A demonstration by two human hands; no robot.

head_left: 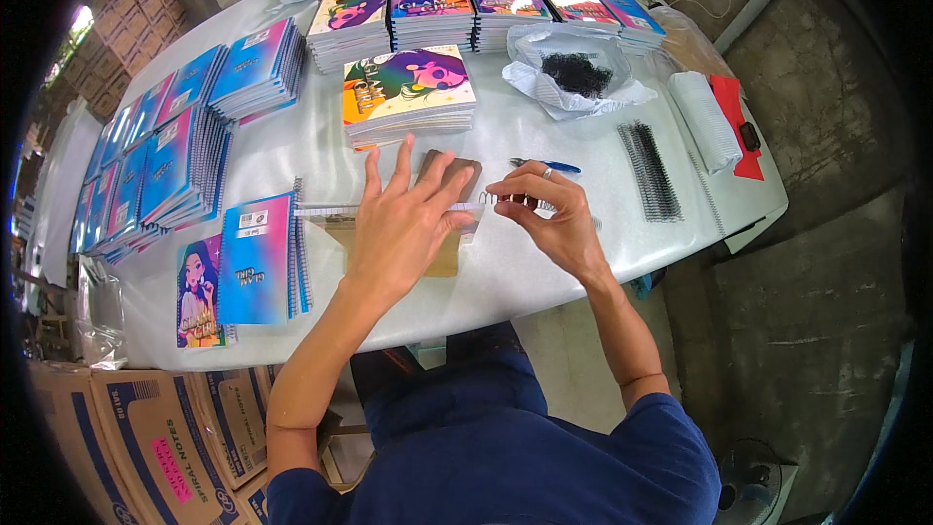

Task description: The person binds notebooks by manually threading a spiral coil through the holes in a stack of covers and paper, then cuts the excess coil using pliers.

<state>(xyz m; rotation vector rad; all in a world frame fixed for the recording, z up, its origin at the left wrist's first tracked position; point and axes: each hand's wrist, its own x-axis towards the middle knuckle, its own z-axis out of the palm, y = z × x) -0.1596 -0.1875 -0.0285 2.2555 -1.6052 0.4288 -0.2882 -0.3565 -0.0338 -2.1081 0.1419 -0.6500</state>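
My left hand (403, 219) lies with its fingers spread over a thin white-edged stack of pages (326, 211), which is mostly hidden beneath it. Beside its right end, my right hand (551, 219) pinches a dark spiral binding coil (488, 197) between thumb and fingertips. Under my hands are a brown block (453, 170) and a tan board (435, 262). Just beyond the right hand rests a blue pen (559, 165). Left of my left hand, blue-and-pink spiral notebooks (256, 267) overlap a purple-covered notebook (199, 297).
A pile of unbound books (408, 87) stands ahead, with several taller stacks (428, 10) behind. Bound notebooks (175, 170) fill the left side. Loose coils (649, 170) lie at right, near an opened bag of black coils (578, 73). Cardboard boxes (165, 437) stand below the table's left edge.
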